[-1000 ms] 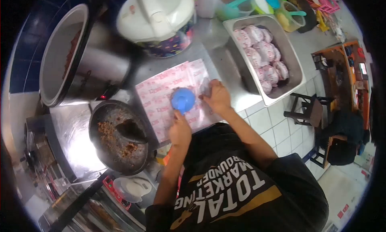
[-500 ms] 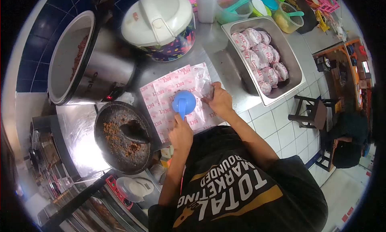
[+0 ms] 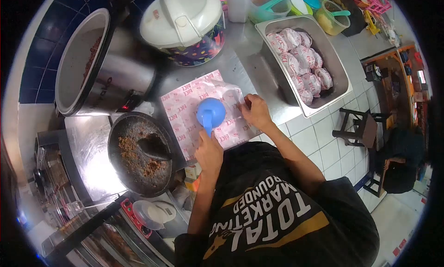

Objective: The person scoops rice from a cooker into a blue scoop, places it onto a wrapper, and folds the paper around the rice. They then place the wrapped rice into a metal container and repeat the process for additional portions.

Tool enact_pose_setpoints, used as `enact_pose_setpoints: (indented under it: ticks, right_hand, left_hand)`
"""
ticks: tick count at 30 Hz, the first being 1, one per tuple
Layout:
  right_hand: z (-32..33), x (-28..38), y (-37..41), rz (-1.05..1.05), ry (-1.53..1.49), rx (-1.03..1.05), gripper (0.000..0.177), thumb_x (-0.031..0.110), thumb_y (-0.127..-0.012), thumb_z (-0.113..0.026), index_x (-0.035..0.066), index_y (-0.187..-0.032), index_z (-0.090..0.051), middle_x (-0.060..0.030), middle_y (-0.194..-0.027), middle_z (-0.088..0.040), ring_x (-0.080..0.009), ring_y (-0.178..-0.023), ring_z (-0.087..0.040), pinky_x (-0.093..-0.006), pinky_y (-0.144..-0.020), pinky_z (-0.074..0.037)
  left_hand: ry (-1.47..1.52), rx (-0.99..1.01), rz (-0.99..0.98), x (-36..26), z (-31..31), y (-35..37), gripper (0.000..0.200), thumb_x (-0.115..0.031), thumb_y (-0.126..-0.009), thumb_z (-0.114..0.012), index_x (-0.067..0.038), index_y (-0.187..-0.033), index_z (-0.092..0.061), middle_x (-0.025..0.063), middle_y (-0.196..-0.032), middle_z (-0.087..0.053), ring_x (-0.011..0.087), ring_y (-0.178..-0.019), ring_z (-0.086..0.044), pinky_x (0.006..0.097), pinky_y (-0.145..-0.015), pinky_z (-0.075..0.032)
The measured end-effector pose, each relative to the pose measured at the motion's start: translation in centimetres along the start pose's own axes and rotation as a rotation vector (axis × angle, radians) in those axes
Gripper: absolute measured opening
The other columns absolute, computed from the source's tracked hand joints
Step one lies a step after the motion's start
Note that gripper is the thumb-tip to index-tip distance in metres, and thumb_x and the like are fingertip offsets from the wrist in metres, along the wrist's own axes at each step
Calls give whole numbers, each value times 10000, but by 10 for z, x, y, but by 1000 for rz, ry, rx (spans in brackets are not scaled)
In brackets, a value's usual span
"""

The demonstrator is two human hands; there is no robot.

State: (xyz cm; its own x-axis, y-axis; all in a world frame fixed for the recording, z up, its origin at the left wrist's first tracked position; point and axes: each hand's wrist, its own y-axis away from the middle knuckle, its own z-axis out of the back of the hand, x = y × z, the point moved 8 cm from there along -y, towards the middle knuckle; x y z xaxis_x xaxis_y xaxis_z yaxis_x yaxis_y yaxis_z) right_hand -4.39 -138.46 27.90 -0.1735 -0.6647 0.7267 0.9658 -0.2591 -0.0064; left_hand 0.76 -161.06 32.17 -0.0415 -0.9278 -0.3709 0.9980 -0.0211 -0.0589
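Observation:
A blue scoop (image 3: 211, 110) with a round bowl rests on pink-printed wrapping paper (image 3: 182, 116) on the metal counter. My left hand (image 3: 209, 152) is closed round the scoop's handle at the paper's near side. At the right edge of the paper, my right hand (image 3: 255, 111) has its fingers pinched on the sheet, which bends up there. What lies under the bowl is hidden. Left of the paper is a dark stone mortar (image 3: 138, 179) with brown crumbs and a dark pestle (image 3: 155, 147) in it.
A steel pan (image 3: 340, 93) at the right holds several wrapped bundles (image 3: 305, 58). Behind the paper stands a white-lidded rice container (image 3: 182, 21), with an open cooker (image 3: 132, 72) to its left. Plastic tubs (image 3: 330, 19) line the back. A dark stool (image 3: 360, 130) stands on the tiled floor.
The paper's far right corner has been drawn inward and curls up. My right hand has shifted slightly right along with the edge. The scoop stays almost in place.

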Motion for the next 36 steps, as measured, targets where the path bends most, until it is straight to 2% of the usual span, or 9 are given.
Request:
enact_pose_setpoints:
  ticks: [6,13,16,18,19,25,30,33,36]
  right_hand:
    - [-4,-13,5,-180,-102,122,320,229,-854,-731,-22,-1012,-612,-234,-841,-676,-412,-800,-668,-475,-741,-523]
    - [5,-32,43,-105,-200,120,490,105,-857,-721,-3,-1238,-433,-222,-800,-663,-398,-776,-678,-475,-704,-524]
    - [7,-23,60,-138,-221,215,520,18,-873,-655,18,-1285,-338,-219,-755,-648,-418,-759,-674,-480,-671,-510]
    - [8,-28,68,-100,-228,154,534,-2,-874,-640,33,-1287,-303,-230,-756,-646,-410,-741,-669,-471,-653,-499]
    - [7,-34,70,-97,-215,128,434,-37,-869,-602,21,-1258,-418,-228,-793,-657,-390,-741,-671,-445,-666,-506]
    - [19,-24,75,-11,-371,225,329,-102,-876,-470,10,-1115,-666,-201,-940,-676,-284,-865,-672,-362,-783,-516]
    - [21,-15,72,71,-344,309,412,-117,-888,-430,31,-1182,-679,-163,-983,-676,-234,-897,-658,-313,-808,-508]
    - [23,-11,72,72,-278,394,445,-142,-822,-475,29,-1180,-677,-222,-994,-649,-312,-851,-652,-370,-775,-515]
    - [23,-12,69,85,-274,422,435,-134,-814,-519,33,-1181,-680,-219,-1021,-657,-356,-885,-660,-380,-804,-532]
  left_hand:
    - [120,93,14,3,7,-9,283,-193,-983,-578,15,-1130,-456,254,-863,-655,491,-631,-634,553,-550,-504]
    - [729,95,-158,-91,-12,-62,409,-51,-941,-525,83,-1308,-403,356,-1132,-557,513,-1064,-571,538,-893,-436]
    - [836,166,-36,-124,-53,-78,323,-53,-966,-457,41,-1273,-419,253,-1004,-596,411,-910,-632,475,-810,-490]
    - [1421,389,458,-127,-99,-71,214,-119,-1034,-418,-15,-1220,-439,115,-854,-574,229,-740,-616,366,-650,-497]
    - [1493,300,387,-127,-111,-78,189,-185,-1075,-384,-48,-1161,-481,28,-774,-521,110,-637,-538,279,-546,-447]
    - [1853,484,754,-149,-159,-104,269,-230,-1062,-397,-32,-1071,-579,63,-794,-561,193,-610,-590,331,-559,-496]
    - [1337,469,552,-142,-198,-142,294,-174,-1003,-424,54,-1081,-593,177,-745,-682,330,-818,-729,432,-697,-577]
    - [529,257,37,-146,-162,-168,306,-139,-945,-472,106,-1068,-608,240,-788,-713,370,-834,-734,422,-750,-592]
    - [465,801,96,-145,-182,-151,290,-118,-901,-507,86,-1060,-639,293,-814,-694,423,-803,-719,463,-784,-586]
